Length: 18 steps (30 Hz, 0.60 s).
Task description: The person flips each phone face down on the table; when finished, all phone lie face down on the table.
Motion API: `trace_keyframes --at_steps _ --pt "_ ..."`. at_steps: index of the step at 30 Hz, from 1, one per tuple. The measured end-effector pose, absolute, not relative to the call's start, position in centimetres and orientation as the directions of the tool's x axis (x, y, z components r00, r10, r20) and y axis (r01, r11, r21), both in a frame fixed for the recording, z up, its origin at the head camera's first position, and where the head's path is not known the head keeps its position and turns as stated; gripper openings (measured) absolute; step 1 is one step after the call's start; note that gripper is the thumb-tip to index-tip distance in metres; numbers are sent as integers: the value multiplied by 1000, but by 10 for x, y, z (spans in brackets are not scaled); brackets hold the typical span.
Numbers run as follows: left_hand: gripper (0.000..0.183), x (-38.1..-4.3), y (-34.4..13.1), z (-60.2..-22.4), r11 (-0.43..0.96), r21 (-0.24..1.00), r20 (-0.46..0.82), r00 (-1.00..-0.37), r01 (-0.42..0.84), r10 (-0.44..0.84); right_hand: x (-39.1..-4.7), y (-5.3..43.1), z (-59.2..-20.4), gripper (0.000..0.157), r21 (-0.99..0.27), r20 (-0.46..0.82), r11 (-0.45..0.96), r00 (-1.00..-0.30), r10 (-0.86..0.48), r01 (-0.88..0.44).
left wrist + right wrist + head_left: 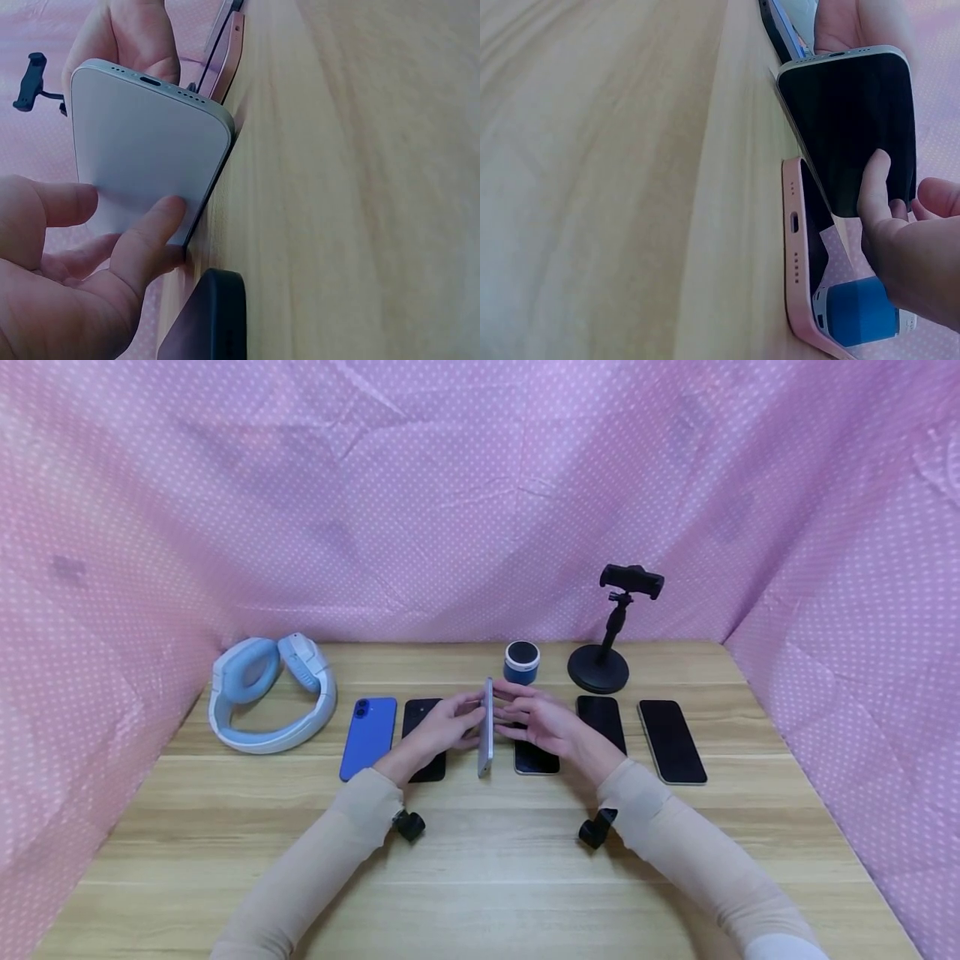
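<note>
A smartphone with a white back and silver frame (pixel 486 731) stands on its long edge between the hands. My left hand (pixel 442 725) touches the pale back (pixel 142 142) with its fingertips. On the other side, my right hand (pixel 543 722) rests extended fingers against the dark screen (pixel 840 112). Partly under the right hand lies a pink-framed phone (pixel 795 240), screen up. Beside the left hand, a black phone (pixel 431 768) lies face down, partly covered by the wrist.
Farther left are a blue phone (pixel 367 739) and light-blue headphones (pixel 277 739). Behind the hands stands a small blue speaker (pixel 521 664). A black phone stand (pixel 598 670) is at the back right, with two dark-screened phones, one (pixel 600 718) nearer and another (pixel 672 743) farther right.
</note>
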State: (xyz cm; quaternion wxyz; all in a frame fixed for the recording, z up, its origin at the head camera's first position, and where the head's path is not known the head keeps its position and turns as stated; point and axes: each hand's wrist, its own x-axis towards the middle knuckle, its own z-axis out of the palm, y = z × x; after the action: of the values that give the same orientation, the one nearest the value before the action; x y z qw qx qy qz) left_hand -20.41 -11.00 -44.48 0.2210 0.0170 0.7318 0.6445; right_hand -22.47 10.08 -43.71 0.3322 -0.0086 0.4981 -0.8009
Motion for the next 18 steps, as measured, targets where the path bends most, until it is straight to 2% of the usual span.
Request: trace_keyframes --at_steps 18 --pt "48 -207 -115 -437 157 950 -309 -893 -272 328 -221 96 -438 57 -840 -293 -222 -758 -582 495"
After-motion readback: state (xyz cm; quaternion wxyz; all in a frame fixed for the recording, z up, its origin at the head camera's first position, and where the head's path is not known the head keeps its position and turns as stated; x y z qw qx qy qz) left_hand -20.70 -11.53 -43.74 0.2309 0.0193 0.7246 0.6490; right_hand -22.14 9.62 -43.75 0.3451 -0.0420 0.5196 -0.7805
